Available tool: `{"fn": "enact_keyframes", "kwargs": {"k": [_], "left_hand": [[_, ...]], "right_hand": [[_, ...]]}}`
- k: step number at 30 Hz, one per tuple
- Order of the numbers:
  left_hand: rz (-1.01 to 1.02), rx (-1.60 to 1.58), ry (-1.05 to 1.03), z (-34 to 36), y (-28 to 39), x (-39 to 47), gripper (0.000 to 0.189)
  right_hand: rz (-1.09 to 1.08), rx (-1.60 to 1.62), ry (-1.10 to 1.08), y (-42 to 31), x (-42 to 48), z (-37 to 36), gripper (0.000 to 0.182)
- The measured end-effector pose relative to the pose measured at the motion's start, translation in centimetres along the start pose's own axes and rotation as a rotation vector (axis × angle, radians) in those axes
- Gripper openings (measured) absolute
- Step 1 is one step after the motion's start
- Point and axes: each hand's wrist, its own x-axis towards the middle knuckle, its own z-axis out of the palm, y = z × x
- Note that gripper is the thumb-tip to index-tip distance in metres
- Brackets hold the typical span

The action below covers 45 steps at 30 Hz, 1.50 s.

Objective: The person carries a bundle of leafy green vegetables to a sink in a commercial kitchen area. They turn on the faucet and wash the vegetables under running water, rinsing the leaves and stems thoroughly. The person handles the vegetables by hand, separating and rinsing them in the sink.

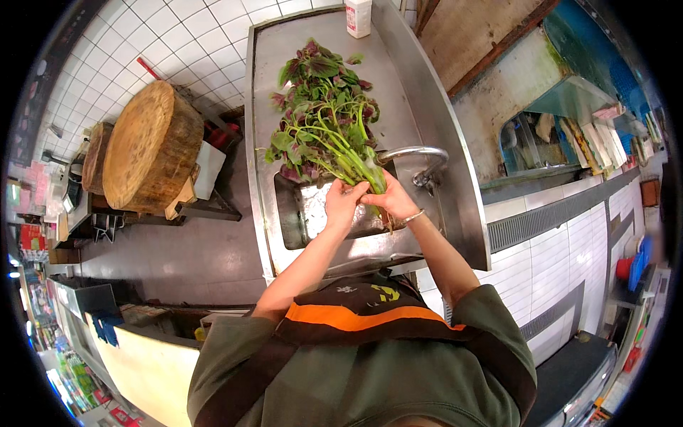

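Note:
A leafy bunch of red-and-green amaranth (325, 115) spreads over the stainless steel sink counter (392, 80), its leaves pointing away from me. My right hand (394, 198), with a bracelet at the wrist, is wrapped around the gathered green stems near their cut ends. Against the same stems, my left hand (342, 202) grips from the other side, its thumb towards the right hand. Both hands are over the sink basin (292, 227). From the curved metal faucet (419, 152), water appears to fall onto the stems. Some fingertips are hidden behind the stems.
A white bottle with a label (358, 18) stands at the counter's far end. Left of the sink is a thick round wooden chopping block (147, 147) on a stand. A raised metal rim (469, 181) borders the counter's right side. White floor tiles (557, 256) and a drain grate (533, 229) lie beyond it.

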Motion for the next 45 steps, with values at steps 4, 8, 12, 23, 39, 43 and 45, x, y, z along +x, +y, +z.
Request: {"fn": "enact_keyframes", "kwargs": {"k": [4,8,12,23,39,43,45], "left_hand": [[0.02,-0.128,0.14,0.0,-1.5,1.5,0.029],[0.09,0.18,0.2,-1.2,0.5,1.3,0.028],[0.048,-0.092,0.064,-0.6,-0.2,1.2,0.028],[0.365,0.503,0.045,-0.1,-1.1,-0.9,0.022],[0.106,0.608,-0.614,-3.7,-2.0,3.9,0.045],[-0.183,-0.031,-0.563,-4.2,-2.4,4.6,0.04],[-0.196,-0.248,-0.411,-3.7,-4.2,5.6,0.045]], "right_hand": [[0.055,-0.106,0.032,0.0,0.3,-1.1,0.059],[0.197,-0.027,0.082,-0.7,-0.5,-3.0,0.055],[0.185,-0.011,0.094,-1.0,-0.5,-3.0,0.054],[0.12,0.031,0.059,-0.4,0.1,-3.0,0.063],[0.205,0.033,-0.116,0.6,1.3,-4.2,0.061],[0.243,-0.002,-0.109,-0.3,0.0,-3.5,0.059],[0.199,0.007,-0.12,0.5,-0.3,-4.2,0.056]]}}
